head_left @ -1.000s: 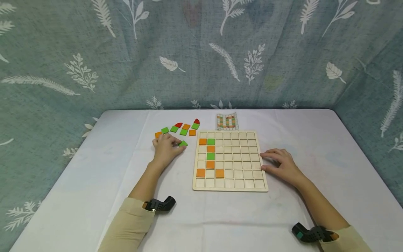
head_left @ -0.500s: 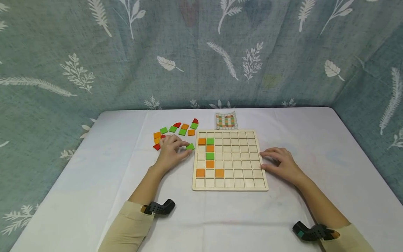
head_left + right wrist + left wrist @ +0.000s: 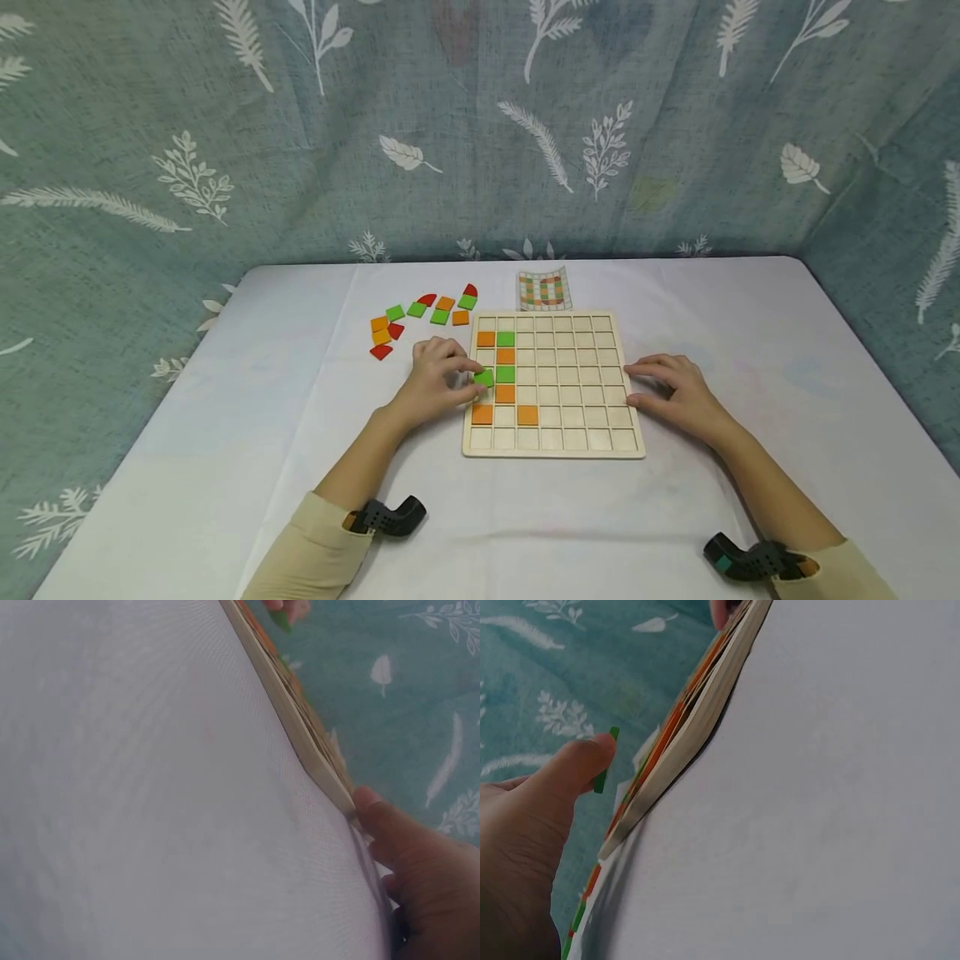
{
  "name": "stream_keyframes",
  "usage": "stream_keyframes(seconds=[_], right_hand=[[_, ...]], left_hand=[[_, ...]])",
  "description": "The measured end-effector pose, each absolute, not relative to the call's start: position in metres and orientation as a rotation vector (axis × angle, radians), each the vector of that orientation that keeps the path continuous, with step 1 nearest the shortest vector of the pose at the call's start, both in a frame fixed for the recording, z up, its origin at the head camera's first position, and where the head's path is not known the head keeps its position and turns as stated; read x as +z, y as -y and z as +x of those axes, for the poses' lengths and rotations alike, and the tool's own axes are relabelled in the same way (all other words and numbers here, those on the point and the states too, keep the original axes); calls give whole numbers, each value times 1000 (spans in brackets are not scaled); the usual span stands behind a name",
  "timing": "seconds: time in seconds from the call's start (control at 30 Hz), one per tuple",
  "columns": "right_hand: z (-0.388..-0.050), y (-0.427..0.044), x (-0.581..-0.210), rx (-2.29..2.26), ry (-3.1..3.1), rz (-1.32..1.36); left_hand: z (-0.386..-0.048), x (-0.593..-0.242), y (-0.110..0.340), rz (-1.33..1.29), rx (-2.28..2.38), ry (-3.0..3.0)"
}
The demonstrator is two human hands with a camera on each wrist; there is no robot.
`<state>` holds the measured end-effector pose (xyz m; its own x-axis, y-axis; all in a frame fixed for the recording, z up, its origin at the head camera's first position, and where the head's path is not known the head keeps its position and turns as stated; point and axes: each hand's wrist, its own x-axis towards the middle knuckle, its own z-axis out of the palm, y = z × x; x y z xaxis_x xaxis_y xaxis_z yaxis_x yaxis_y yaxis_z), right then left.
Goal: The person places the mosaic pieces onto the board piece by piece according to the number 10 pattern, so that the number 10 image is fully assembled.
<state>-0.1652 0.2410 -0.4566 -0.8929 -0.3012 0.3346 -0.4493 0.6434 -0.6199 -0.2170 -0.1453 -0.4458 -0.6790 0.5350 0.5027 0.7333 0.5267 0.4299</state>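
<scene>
A grey-green curtain printed with pale leaves hangs behind the table, and a white cloth covers the top. On it lies a square, gridded board, pale and wooden-looking, with a few orange and green squares in its cells.

The left hand pinches a green tile between thumb and fingertips, with only the tile's width between them. From the head view the tile is over the board's left column, near its left edge; the left wrist view shows it edge-on, thin and apparently raised clear of the board. The right hand holds nothing: its thumb and fingers are parted and loosely bent, their tips touching the board's right edge.

I'd judge the tile to be light and stiff, hard to break, and perhaps a little slick on its painted-looking face. Opposite edges look the best place to take it, high enough that fingertips don't catch on the cell ridges. The loose pieces beyond the left hand lie flat, some touching, so an exposed edge or corner would be the place to grip. The board probably slides easily on cloth; that light touch at its side might help steady it.
</scene>
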Motion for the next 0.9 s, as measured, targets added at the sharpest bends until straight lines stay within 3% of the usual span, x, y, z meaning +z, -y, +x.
stream_keyframes(seconds=[0.9], right_hand=[[-166,-242,-460,1083,2668,600]], left_hand=[[-195,-437,125,-1318,-678,2578]])
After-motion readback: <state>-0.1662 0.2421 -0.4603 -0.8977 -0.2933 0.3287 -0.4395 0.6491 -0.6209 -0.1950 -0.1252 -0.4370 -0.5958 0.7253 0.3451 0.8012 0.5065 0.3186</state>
